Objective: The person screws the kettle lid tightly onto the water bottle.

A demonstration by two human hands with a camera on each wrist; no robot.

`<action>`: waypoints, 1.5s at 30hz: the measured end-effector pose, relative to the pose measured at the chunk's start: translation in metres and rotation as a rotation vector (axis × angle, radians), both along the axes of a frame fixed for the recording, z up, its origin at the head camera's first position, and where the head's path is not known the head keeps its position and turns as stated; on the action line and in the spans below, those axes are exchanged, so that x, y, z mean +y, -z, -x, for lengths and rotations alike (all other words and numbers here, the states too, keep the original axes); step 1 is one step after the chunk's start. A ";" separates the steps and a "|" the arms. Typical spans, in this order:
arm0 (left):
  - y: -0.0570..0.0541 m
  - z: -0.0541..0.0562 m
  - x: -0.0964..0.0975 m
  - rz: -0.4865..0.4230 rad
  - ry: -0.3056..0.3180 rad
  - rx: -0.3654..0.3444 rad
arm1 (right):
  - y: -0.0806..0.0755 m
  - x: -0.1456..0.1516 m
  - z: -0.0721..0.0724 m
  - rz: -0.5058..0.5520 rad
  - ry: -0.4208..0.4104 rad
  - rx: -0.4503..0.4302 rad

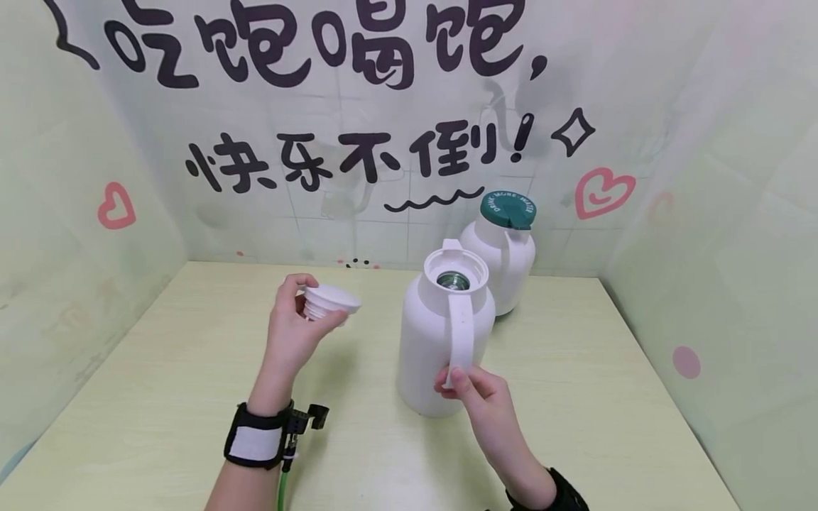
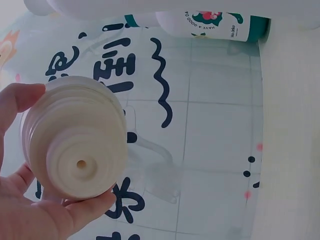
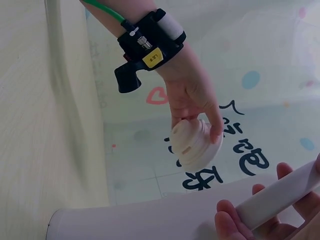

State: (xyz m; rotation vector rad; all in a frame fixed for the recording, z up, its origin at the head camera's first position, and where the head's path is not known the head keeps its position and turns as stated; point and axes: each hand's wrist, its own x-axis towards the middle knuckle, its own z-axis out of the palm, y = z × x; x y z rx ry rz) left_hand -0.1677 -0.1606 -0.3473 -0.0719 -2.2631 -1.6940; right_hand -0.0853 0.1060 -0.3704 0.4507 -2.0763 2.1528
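Observation:
A white screw-in stopper (image 1: pixel 331 301) is pinched between the thumb and fingers of my left hand (image 1: pixel 297 323), raised above the table left of the flask. Its stepped underside, with a small hole in the middle, faces the left wrist camera. With my right hand (image 1: pixel 482 401) I grip the lower part of the handle (image 1: pixel 461 333) of a white vacuum flask (image 1: pixel 424 348). The flask stands upright without its stopper, and the dark, shiny inner mouth (image 1: pixel 453 280) shows from above.
Behind the flask, to its right, stands a second white flask (image 1: pixel 501 245) with a green lid (image 1: pixel 508 209). A pale wooden table (image 1: pixel 192 369) lies under everything. Printed sheets (image 1: pixel 358 241) with black writing and hearts wall in the back and sides.

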 end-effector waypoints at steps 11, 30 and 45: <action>-0.012 -0.010 0.020 -0.328 0.102 0.115 | 0.000 -0.006 -0.001 0.006 -0.007 -0.021; -0.053 0.003 0.050 -0.540 0.200 0.273 | 0.000 -0.005 -0.001 -0.010 0.019 -0.003; -0.085 0.006 0.081 -0.559 0.254 0.353 | -0.001 -0.002 -0.002 -0.017 0.028 0.013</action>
